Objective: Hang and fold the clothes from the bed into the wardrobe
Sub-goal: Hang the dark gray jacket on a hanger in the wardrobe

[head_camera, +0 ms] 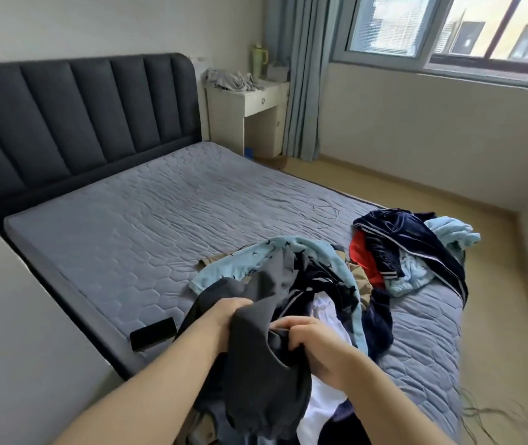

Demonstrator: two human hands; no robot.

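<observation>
both hands on the dark grey garment [256,374], at the near edge of the bed [127,226], held just above the pile. left hand [230,311] has its fingers curled into a bunch of the cloth up top, right hand [307,342] pinches a fold just beside it. handling guess: light, soft, fully limp, so it will sag from wherever it's held; not slippery, not fragile. better hold is two points on one edge, shoulders or waistband, then shake it out. shirt or trousers, can't tell, too bunched. looks: plain matte charcoal, no print seen, hanging in loose folds below the hands

under it a white garment [323,399], then a navy piece [320,277] with pale stripes, tangled with a light blue fleece [275,248] carrying small dark marks. black phone [153,334] lies flat on the bed left of the hands, apart from the clothes. further right, a second heap near the bed's right edge: navy velvet garment [397,229] over a red one [362,258] and more pale blue fleece. grey quilted bed runs back to a dark padded headboard [79,117]. beyond: white bedside table [265,99] with grey cloth [230,80] and a green jug [258,57] on it, blue-grey curtain [301,91], window [449,30]. wardrobe not in view, most of the task looks ahead
</observation>
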